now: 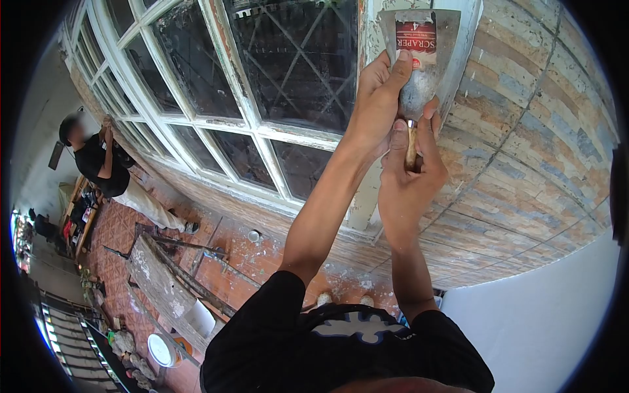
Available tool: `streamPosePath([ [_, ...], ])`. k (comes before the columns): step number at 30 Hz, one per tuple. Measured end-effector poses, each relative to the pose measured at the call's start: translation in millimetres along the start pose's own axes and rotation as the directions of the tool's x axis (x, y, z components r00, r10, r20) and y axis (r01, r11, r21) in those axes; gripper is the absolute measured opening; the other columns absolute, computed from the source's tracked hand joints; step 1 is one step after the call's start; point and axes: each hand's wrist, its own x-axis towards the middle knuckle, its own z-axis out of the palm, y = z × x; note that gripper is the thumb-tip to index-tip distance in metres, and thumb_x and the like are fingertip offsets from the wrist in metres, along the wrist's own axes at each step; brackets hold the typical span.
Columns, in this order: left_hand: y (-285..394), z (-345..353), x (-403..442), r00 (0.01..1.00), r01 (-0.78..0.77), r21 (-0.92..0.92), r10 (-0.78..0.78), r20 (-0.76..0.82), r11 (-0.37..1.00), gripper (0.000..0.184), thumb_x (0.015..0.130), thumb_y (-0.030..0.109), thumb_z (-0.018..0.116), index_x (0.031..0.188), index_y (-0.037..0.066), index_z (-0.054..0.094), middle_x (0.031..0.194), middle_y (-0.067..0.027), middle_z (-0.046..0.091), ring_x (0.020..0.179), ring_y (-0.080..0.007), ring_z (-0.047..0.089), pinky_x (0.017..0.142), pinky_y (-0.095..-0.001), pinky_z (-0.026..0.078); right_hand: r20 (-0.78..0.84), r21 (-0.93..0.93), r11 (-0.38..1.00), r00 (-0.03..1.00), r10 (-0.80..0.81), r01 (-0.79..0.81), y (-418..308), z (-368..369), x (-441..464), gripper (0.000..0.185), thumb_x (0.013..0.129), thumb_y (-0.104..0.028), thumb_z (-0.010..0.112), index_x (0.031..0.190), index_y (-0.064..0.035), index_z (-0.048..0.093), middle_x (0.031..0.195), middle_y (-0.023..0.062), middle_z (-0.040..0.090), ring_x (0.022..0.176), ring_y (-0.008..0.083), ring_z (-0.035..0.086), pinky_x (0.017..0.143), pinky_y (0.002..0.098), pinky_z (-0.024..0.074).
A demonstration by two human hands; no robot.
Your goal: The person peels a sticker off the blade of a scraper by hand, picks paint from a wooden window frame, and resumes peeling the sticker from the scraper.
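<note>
A wide metal scraper (424, 84) with a red label reading "SCRAPER" and 4" is held upright against the white window frame (466, 46). My left hand (379, 98) grips the blade's left side, its thumb lying on the label. Below it, my right hand (414, 160) is closed around the wooden handle (411, 145), with the thumb and fingers on either side. Old paint on the frame bars beside my left hand is chipped and worn. Dark glass panes (295, 59) stand behind the bars.
Stone-pattern tiles (511, 131) cover the wall at right. A person in black (105, 160) stands at the window's far left. A wooden plank bench (164, 281), a white bucket (164, 350) and a small cup (253, 236) stand on the chip-strewn tiled floor.
</note>
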Motion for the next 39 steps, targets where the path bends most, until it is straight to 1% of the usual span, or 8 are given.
streamPosePath([
  [6,-0.8,8.1,-5.0,0.999,-0.022,0.001,0.022,-0.026,1.000,0.035,0.105,0.035,0.046,0.110,0.001,0.051,0.076,-0.0115,0.059,0.052,-0.0180,0.056,0.044,-0.0323,0.052,-0.012,0.069,0.998,1.000,-0.015,0.015,6.7,0.2,-5.0,0.040,0.098,-0.009,0.060,0.135,0.0072,0.053,0.136,0.0210,0.057,0.074,0.0046,0.058,0.056,0.0200,0.0467],
  [9,0.7,5.4,3.0,1.000,0.001,-0.004,-0.002,-0.018,1.000,0.035,0.105,0.036,0.046,0.110,0.001,0.052,0.073,-0.0108,0.058,0.052,-0.0183,0.057,0.045,-0.0320,0.051,0.038,0.043,0.992,0.993,0.116,-0.117,-6.3,-4.0,1.9,0.041,0.098,-0.009,0.060,0.136,0.0064,0.053,0.136,0.0208,0.057,0.073,0.0038,0.057,0.056,0.0201,0.0461],
  [19,3.9,10.1,-1.3,0.999,0.027,-0.045,-0.028,-0.027,0.999,0.034,0.105,0.038,0.046,0.109,0.004,0.051,0.064,-0.0110,0.055,0.050,-0.0210,0.058,0.044,-0.0317,0.050,-0.006,0.026,1.000,1.000,0.017,-0.017,-6.8,-5.0,-0.7,0.044,0.097,-0.008,0.062,0.135,0.0105,0.051,0.139,0.0305,0.051,0.101,0.0140,0.064,0.077,0.0232,0.0528],
  [23,1.6,8.6,-5.0,0.999,0.042,-0.086,-0.042,0.003,0.995,0.034,0.106,0.035,0.045,0.110,0.001,0.049,0.076,-0.0111,0.061,0.056,-0.0167,0.059,0.048,-0.0324,0.054,0.012,0.010,1.000,1.000,-0.007,0.007,-9.5,-9.7,-0.6,0.044,0.096,-0.008,0.063,0.134,0.0109,0.052,0.139,0.0326,0.050,0.105,0.0158,0.063,0.079,0.0236,0.0524],
  [27,1.6,7.7,-3.3,0.998,0.053,-0.081,-0.051,0.024,0.995,0.035,0.105,0.035,0.045,0.112,0.001,0.049,0.075,-0.0114,0.061,0.055,-0.0165,0.059,0.049,-0.0326,0.054,-0.004,-0.006,0.997,0.997,-0.080,0.080,-3.6,-8.6,1.3,0.043,0.096,-0.007,0.063,0.133,0.0106,0.053,0.137,0.0326,0.052,0.097,0.0129,0.064,0.075,0.0224,0.0513],
  [33,5.1,10.3,-4.8,0.999,0.043,-0.040,-0.044,-0.021,0.998,0.036,0.105,0.038,0.045,0.110,0.003,0.051,0.068,-0.0108,0.057,0.050,-0.0197,0.057,0.044,-0.0314,0.050,0.019,0.009,1.000,1.000,0.002,-0.002,-8.6,-6.5,-0.7,0.042,0.096,-0.008,0.063,0.133,0.0088,0.054,0.117,0.0239,0.066,0.075,0.0065,0.059,0.066,0.0216,0.0484],
  [37,0.7,14.0,-6.0,0.998,0.022,-0.022,-0.023,-0.059,1.000,0.037,0.105,0.039,0.045,0.107,0.003,0.051,0.063,-0.0100,0.055,0.048,-0.0207,0.057,0.042,-0.0308,0.049,0.019,0.006,1.000,0.999,-0.027,0.026,-6.1,-11.0,-2.4,0.041,0.096,-0.008,0.063,0.132,0.0085,0.055,0.109,0.0215,0.070,0.072,0.0051,0.057,0.064,0.0218,0.0475],
  [39,2.9,13.4,-2.8,0.997,0.024,-0.037,-0.026,-0.074,0.999,0.036,0.105,0.038,0.046,0.108,0.002,0.051,0.065,-0.0103,0.056,0.049,-0.0201,0.057,0.043,-0.0310,0.049,0.033,0.025,1.000,0.999,-0.005,0.004,-10.5,-8.0,2.0,0.040,0.096,-0.007,0.063,0.132,0.0095,0.055,0.117,0.0255,0.067,0.080,0.0070,0.060,0.068,0.0220,0.0488],
])
